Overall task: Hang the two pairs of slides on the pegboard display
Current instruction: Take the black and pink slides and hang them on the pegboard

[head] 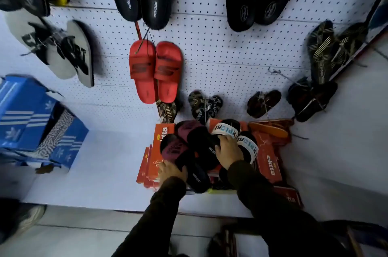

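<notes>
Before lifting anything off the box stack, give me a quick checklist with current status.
1. Left hand on a black slide: ok, resting on it; closed grip: cannot tell.
2. Right hand on the white-strap slides: ok, fingers over the strap.
3. Both slides of each pair gathered: cannot tell, the pile overlaps.
4. Free hook on the pegboard: ok, bare.
5. Orange boxes steady beneath: cannot tell.

I see a white perforated pegboard (220,47). On it hangs a red pair of rubber slides (155,70) with dark strap marks. Below the pegboard, orange cardboard boxes (268,160) carry maroon-strapped black slides (176,147) and black slides with white, blue-lettered straps (247,145). Left of the pegboard sit blue boxes with white stripes (25,118).
</notes>
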Available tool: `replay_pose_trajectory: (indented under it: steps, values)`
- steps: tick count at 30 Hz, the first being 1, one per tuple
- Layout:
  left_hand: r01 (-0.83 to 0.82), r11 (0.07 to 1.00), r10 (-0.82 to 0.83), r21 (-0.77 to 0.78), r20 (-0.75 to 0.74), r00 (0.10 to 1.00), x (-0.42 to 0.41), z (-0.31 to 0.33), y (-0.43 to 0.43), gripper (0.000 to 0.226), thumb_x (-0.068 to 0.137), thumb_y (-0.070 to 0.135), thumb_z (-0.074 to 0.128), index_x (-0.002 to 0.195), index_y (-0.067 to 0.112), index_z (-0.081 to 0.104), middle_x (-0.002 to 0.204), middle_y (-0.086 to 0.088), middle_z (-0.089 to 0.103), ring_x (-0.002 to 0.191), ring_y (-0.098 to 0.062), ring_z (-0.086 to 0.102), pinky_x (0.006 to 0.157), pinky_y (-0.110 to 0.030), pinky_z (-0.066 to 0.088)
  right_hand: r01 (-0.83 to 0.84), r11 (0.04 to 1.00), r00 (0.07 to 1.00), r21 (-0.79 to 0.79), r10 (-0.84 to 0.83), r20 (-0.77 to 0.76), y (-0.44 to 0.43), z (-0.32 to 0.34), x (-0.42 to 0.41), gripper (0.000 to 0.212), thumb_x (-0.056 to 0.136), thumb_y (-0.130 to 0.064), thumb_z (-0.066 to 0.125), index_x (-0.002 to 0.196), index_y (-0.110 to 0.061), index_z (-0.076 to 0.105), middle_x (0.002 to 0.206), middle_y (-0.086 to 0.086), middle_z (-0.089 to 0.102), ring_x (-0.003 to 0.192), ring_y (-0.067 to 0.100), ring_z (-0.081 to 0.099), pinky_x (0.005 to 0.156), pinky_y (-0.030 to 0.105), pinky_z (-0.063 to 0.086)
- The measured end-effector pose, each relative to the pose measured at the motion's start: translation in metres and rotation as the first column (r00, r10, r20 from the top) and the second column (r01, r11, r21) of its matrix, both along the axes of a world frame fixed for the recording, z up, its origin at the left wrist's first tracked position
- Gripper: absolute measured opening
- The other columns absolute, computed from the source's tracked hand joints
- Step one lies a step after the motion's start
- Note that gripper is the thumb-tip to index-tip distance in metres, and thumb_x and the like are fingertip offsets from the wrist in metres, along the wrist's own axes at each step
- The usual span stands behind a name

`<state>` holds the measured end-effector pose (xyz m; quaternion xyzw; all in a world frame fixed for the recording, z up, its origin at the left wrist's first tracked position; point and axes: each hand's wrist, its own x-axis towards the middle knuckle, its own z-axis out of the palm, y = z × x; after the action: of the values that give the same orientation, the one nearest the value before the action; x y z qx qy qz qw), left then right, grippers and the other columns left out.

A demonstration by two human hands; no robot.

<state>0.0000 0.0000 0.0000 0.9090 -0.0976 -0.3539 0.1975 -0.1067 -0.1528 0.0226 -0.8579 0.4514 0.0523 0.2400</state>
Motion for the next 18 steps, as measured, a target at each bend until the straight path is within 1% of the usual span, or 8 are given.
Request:
replay_pose_trajectory:
  steps: [2,5,7,9,11,13,16,18]
  values:
    - [-0.118,0.992,0.122,0.038,-0.138,0.983,-0.006,-0.013,0.001,0.075,0.09,0.041,0.053,0.145,-0.003,0.025,0.148,-0.023,0.034,0.138,-0.036,0.036,0.112,-0.039,0.032,0.06,0.993,0.997,0.098,-0.055,-0.055,-0.004,-0.005,0.002,0.052,0.1,-0.029,0.046,0.147,-0.008,0.039,0.147,0.016,0.044,0.137,0.035,0.041,0.111,0.044,0.04]
    - [-0.355,0.927,0.274,-0.116,-0.437,0.857,-0.008,-0.071,-0.005,0.082,0.082,0.025,0.069,0.148,0.01,0.024,0.15,-0.02,0.041,0.132,-0.037,0.047,0.112,-0.043,0.037,0.092,0.971,0.994,0.221,-0.075,-0.084,-0.01,-0.014,0.004,0.054,0.1,-0.026,0.046,0.15,-0.007,0.034,0.147,0.02,0.044,0.135,0.038,0.044,0.11,0.046,0.04]
    - [-0.466,0.876,0.33,-0.121,-0.553,0.765,-0.01,-0.093,-0.005,0.091,0.071,0.037,0.075,0.145,0.017,0.027,0.138,-0.02,0.053,0.106,-0.036,0.063,0.092,-0.047,0.052,0.121,0.951,0.992,0.283,-0.108,-0.061,-0.012,-0.019,0.005,0.052,0.099,-0.022,0.048,0.148,-0.006,0.037,0.144,0.02,0.049,0.132,0.038,0.049,0.109,0.046,0.042]
    - [-0.55,0.832,0.365,-0.08,-0.667,0.65,-0.018,-0.063,-0.004,0.069,0.083,0.029,0.067,0.141,0.009,0.035,0.126,-0.022,0.058,0.076,-0.028,0.062,0.073,-0.04,0.052,0.187,0.913,0.982,0.361,-0.188,-0.033,-0.015,-0.022,0.007,0.045,0.096,-0.02,0.053,0.139,-0.005,0.049,0.135,0.019,0.058,0.124,0.038,0.056,0.105,0.044,0.047]
    - [-0.574,0.813,0.35,-0.101,-0.703,0.619,-0.019,-0.058,-0.001,0.051,0.091,0.015,0.059,0.137,-0.001,0.042,0.122,-0.025,0.058,0.075,-0.028,0.058,0.075,-0.039,0.05,0.276,0.843,0.953,0.462,-0.301,-0.02,-0.02,-0.029,0.007,0.042,0.089,-0.017,0.064,0.127,-0.003,0.06,0.127,0.019,0.065,0.117,0.037,0.061,0.101,0.042,0.051]
    - [-0.571,0.813,0.331,-0.114,-0.716,0.614,-0.016,-0.052,0.005,0.048,0.092,0.012,0.057,0.136,-0.003,0.043,0.108,-0.02,0.059,0.072,-0.027,0.057,0.069,-0.037,0.05,0.353,0.727,0.916,0.589,-0.397,-0.059,-0.023,-0.031,0.006,0.043,0.079,-0.012,0.073,0.119,-0.002,0.065,0.122,0.019,0.068,0.114,0.037,0.064,0.098,0.047,0.054]
    - [-0.587,0.8,0.344,-0.127,-0.705,0.621,-0.009,-0.047,0.014,0.045,0.091,0.012,0.059,0.132,-0.005,0.047,0.087,-0.015,0.061,0.071,-0.026,0.057,0.064,-0.036,0.05,0.39,0.562,0.857,0.729,-0.512,-0.063,-0.015,-0.025,0.002,0.04,0.079,0.002,0.071,0.118,0.001,0.065,0.123,0.021,0.068,0.114,0.038,0.064,0.095,0.052,0.055]
    - [-0.593,0.79,0.339,-0.154,-0.697,0.632,-0.003,-0.042,0.022,0.045,0.09,0.013,0.06,0.13,-0.004,0.049,0.097,-0.018,0.062,0.075,-0.029,0.059,0.06,-0.035,0.052,0.37,0.522,0.833,0.768,-0.552,-0.026,-0.004,-0.021,-0.003,0.04,0.082,0.005,0.066,0.122,0.001,0.064,0.125,0.021,0.066,0.114,0.036,0.064,0.098,0.048,0.054]
